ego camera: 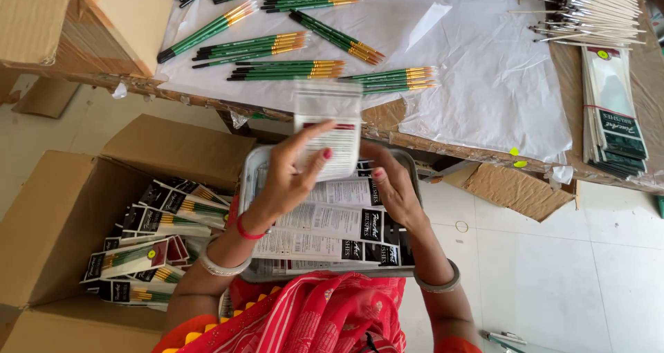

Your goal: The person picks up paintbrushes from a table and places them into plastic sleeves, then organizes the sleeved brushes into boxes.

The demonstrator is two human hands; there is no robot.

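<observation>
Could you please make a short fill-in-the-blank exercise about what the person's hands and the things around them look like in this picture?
1. The left hand holds up a clear plastic ____.
2. The paintbrushes on the white paper have ____ handles.
3. Packed brush sets fill the cardboard ____ on the person's left.
4. The right hand rests over a metal ____ of packets.

Missing words: packet; green; box; tray

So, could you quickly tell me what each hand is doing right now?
Left hand: closed on a clear packet.
Right hand: partly hidden behind the packet; grip cannot be told.
</observation>
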